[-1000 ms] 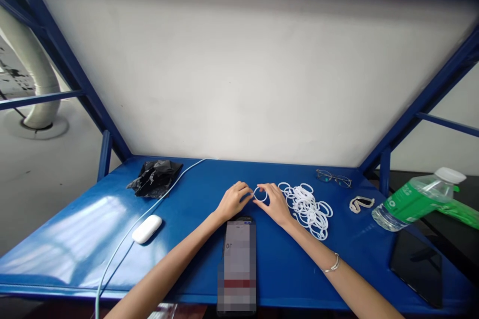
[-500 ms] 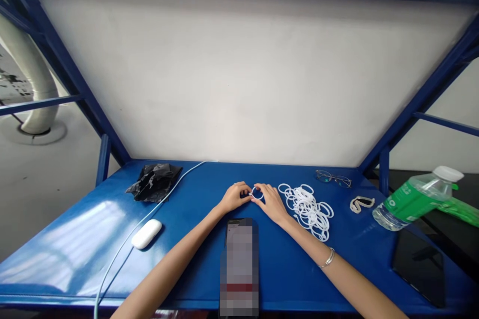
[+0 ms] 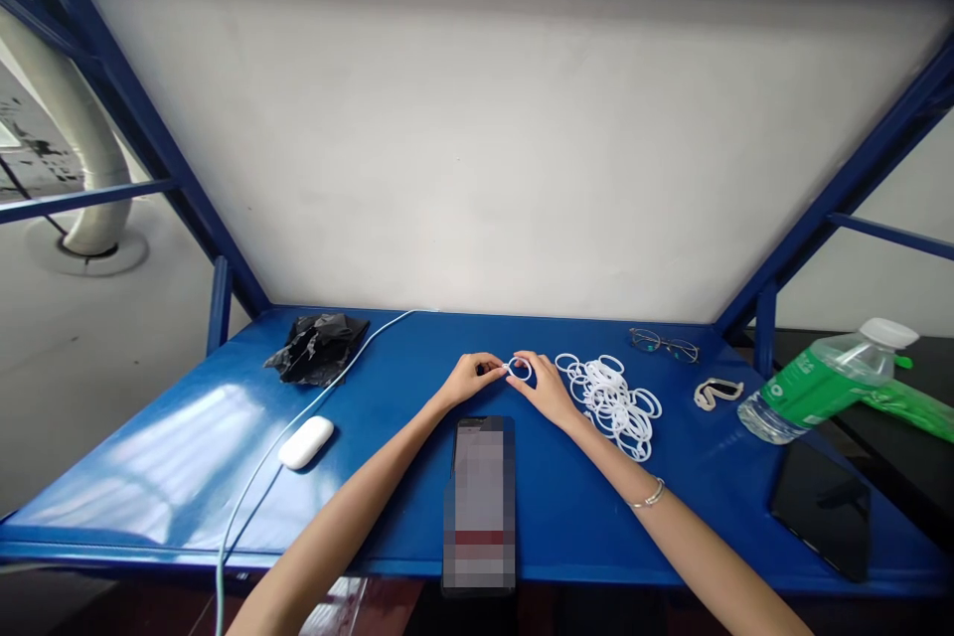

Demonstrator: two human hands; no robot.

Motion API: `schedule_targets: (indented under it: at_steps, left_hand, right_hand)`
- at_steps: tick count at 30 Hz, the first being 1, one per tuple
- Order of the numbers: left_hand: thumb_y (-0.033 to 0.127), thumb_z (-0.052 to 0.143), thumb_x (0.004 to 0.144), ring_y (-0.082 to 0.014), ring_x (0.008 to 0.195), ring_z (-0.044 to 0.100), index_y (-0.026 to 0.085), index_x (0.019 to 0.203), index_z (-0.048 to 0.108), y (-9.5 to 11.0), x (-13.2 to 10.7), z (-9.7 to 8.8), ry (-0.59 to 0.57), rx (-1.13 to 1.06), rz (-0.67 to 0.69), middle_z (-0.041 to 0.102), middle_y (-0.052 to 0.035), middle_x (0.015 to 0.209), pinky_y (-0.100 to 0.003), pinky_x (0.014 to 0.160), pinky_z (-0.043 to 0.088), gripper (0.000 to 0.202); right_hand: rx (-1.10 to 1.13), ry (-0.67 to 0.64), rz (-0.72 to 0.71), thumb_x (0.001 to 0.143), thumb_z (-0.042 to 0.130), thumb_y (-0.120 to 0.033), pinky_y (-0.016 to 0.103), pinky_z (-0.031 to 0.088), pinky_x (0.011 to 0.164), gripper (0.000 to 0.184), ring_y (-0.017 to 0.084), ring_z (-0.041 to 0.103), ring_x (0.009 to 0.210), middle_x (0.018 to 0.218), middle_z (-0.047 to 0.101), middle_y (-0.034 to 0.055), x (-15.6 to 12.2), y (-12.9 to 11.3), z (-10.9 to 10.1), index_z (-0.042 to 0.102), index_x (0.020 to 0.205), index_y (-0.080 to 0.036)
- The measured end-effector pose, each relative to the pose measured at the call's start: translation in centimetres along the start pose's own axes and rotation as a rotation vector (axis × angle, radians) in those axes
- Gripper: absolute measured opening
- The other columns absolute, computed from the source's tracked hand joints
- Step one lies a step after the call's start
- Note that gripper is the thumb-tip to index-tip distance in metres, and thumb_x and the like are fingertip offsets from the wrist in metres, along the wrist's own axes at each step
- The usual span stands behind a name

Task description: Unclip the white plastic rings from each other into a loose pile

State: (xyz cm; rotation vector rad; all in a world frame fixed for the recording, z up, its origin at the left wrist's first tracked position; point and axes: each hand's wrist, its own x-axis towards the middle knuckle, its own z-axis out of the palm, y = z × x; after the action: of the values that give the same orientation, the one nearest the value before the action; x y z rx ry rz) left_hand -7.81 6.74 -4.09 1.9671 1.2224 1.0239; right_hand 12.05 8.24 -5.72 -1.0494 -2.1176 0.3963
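Note:
Above the blue tabletop (image 3: 402, 358), a small white plastic ring (image 3: 530, 373) is held between my two hands. The fingertips of my left hand (image 3: 469, 378) pinch together at the ring's left side. My right hand (image 3: 548, 390) curves around the other side, thumb and fingers gripping its edge. Just right of that hand lies a loose pile of several similar white rings (image 3: 612, 402). My fingers cover part of the held ring, so its join is too small to make out.
A phone (image 3: 481, 507) lies below my hands. To the left are a white case (image 3: 306, 442), a pale cable (image 3: 279, 439) and a crumpled black bag (image 3: 320, 350). Eyeglasses (image 3: 663, 345), a beige strap (image 3: 716, 394), a water bottle (image 3: 824, 383) and a black tablet (image 3: 821, 509) lie right.
The whole view has shifted slightly, so the table appears higher. Both hands still grip the ring, which has turned a little between the fingers.

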Motion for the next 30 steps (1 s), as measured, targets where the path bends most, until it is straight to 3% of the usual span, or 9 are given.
schedule_targets:
  at_steps: [7, 14, 21, 27, 30]
  left_hand:
    - [0.050, 0.057, 0.084, -0.0150, 0.069, 0.057, 0.013, 0.089, 0.071, 0.0, -0.2, 0.2, -0.013, -0.132, -0.023, 0.070, -0.0052, 0.080, -0.024, 0.063, 0.040, 0.040]
    - [0.055, 0.062, 0.078, -0.0142, 0.066, 0.056, 0.012, 0.085, 0.071, 0.2, -0.3, 0.5, -0.040, -0.257, -0.070, 0.069, -0.0049, 0.076, -0.024, 0.063, 0.041, 0.044]
    - [0.053, 0.063, 0.079, -0.0155, 0.070, 0.059, 0.012, 0.084, 0.068, -0.2, -0.2, 0.3, -0.021, -0.379, -0.102, 0.068, -0.0045, 0.075, -0.026, 0.069, 0.044, 0.041]
    - [0.053, 0.061, 0.082, -0.0167, 0.076, 0.062, 0.012, 0.096, 0.067, -0.5, -0.1, 0.3, -0.023, -0.465, -0.094, 0.069, -0.0053, 0.077, -0.027, 0.077, 0.046, 0.043]
    - [0.052, 0.060, 0.083, -0.0170, 0.075, 0.062, 0.011, 0.102, 0.068, -0.4, -0.1, 0.3, -0.056, -0.469, -0.090, 0.069, -0.0055, 0.076, -0.027, 0.077, 0.047, 0.046]
  right_hand:
    - [0.044, -0.033, -0.046, 0.084, 0.065, -0.032, 0.041, 0.048, 0.086, 0.035, 0.023, 0.059, 0.097, 0.100, 0.066, 0.0039, -0.1, -0.8, -0.5, 0.054, 0.116, -0.026]
    - [-0.056, -0.059, -0.012, 0.078, 0.070, -0.038, 0.034, 0.047, 0.076, 0.038, 0.022, 0.060, 0.085, 0.088, 0.063, 0.0018, -0.2, -1.6, -0.8, 0.054, 0.109, -0.024]
    - [-0.004, -0.077, -0.040, 0.083, 0.064, -0.044, 0.035, 0.046, 0.079, 0.040, 0.022, 0.060, 0.089, 0.096, 0.063, 0.0042, -0.4, -1.8, -0.7, 0.051, 0.115, -0.024]
    - [0.092, -0.032, -0.060, 0.094, 0.047, -0.034, 0.037, 0.045, 0.083, 0.018, 0.020, 0.061, 0.086, 0.092, 0.066, 0.0040, -0.4, -1.9, -0.8, 0.058, 0.104, -0.023]
    - [0.219, -0.035, -0.066, 0.092, 0.050, -0.031, 0.033, 0.048, 0.077, 0.014, 0.018, 0.062, 0.079, 0.087, 0.066, 0.0034, -0.3, -1.8, -0.5, 0.060, 0.097, -0.022]
